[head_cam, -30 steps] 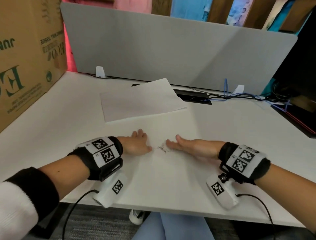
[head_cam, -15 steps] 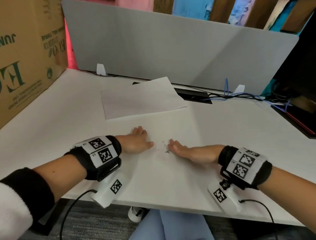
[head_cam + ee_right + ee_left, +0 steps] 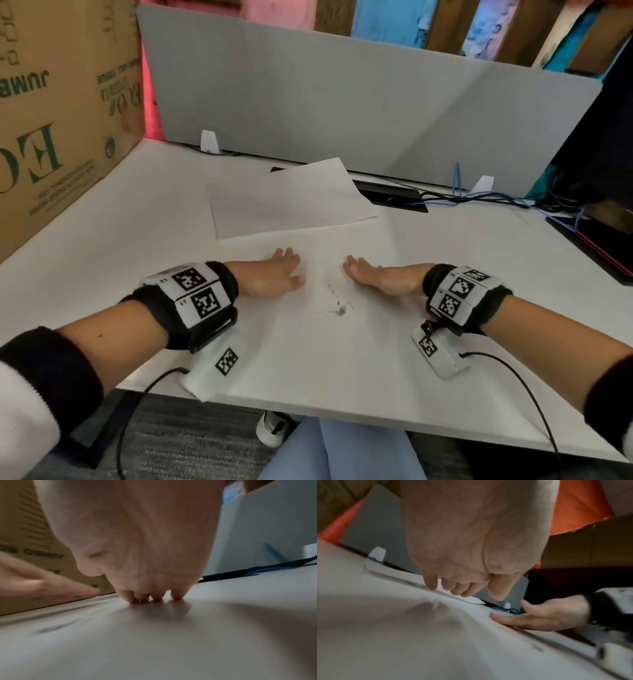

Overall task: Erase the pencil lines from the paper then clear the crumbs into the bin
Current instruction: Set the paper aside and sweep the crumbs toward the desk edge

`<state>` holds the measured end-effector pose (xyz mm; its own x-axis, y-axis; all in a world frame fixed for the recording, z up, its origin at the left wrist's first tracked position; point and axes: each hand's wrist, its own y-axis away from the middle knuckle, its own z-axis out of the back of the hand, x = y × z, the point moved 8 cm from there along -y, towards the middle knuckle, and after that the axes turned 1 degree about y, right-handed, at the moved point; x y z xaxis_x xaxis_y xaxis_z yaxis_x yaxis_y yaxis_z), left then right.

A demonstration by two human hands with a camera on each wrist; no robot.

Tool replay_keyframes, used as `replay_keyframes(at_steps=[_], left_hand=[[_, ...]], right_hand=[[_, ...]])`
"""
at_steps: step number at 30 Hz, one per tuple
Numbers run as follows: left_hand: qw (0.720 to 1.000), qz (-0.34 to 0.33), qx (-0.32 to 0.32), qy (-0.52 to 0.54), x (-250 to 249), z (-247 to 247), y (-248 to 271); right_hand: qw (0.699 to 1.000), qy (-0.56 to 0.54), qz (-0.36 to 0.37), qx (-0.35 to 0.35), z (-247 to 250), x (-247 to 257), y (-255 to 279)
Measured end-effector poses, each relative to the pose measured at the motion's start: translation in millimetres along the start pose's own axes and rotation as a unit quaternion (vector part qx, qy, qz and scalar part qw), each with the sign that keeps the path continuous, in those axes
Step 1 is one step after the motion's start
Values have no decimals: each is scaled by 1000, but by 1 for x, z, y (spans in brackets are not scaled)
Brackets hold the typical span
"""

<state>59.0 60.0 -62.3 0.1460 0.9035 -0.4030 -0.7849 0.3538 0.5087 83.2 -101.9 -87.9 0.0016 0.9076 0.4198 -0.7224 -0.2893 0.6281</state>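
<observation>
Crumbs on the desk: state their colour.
The crumbs are dark grey, clearest in the head view.

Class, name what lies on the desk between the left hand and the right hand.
In the head view, eraser crumbs lie between left hand and right hand, slightly nearer the viewer.

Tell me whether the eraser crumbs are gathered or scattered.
Mostly gathered. The crumbs sit in one small clump on the desk, a few stray bits trailing from it, nearer the desk edge than the open hands.
</observation>
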Motion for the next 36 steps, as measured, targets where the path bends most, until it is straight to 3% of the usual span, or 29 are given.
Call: replay_keyframes(at_steps=[3, 5, 7, 9, 12, 14, 17, 20, 23, 25, 27, 29, 33, 36], left_hand=[[997, 39, 0, -73, 19, 3, -7], [994, 40, 26, -99, 19, -6, -10], [991, 20, 54, -120, 11, -17, -14], [988, -19, 72, -137, -5, -28, -17], [983, -82, 111, -120, -29, -43, -16], [985, -107, 125, -54, -37, -45, -12], [992, -106, 39, 51, -32, -24, -12], [997, -67, -29, 33, -15, -1, -18], [997, -32, 29, -69, -8, -10, -22], [988, -52, 78, -120, -13, -25, -21], [981, -105, 129, -100, -23, -38, -16], [980, -132, 146, -20, -30, -39, -11], [991, -119, -18, 58, -19, -1, -20], [997, -61, -36, 21, -3, 7, -28]], right_hand=[[994, 17, 54, 90, -31, 15, 1], [987, -53, 90, 121, -41, 19, 15], [979, -159, 100, 79, -32, 15, 28], [977, -190, 92, 0, -11, 2, 33], [992, -108, 21, -68, 14, -26, 33], [997, -6, -46, -54, 17, -41, 30], [990, 109, -87, -20, 10, -47, 26], [991, 128, -38, 27, -17, -27, 30], [995, 33, 36, 87, -44, -4, 41], [993, -83, 69, 37, -31, 0, 44], [994, -85, 41, -46, -4, -18, 37], [997, -46, 0, -65, 13, -31, 33], [998, 60, -26, -2, 3, -37, 23], [995, 73, 30, 54, -27, -16, 29]])
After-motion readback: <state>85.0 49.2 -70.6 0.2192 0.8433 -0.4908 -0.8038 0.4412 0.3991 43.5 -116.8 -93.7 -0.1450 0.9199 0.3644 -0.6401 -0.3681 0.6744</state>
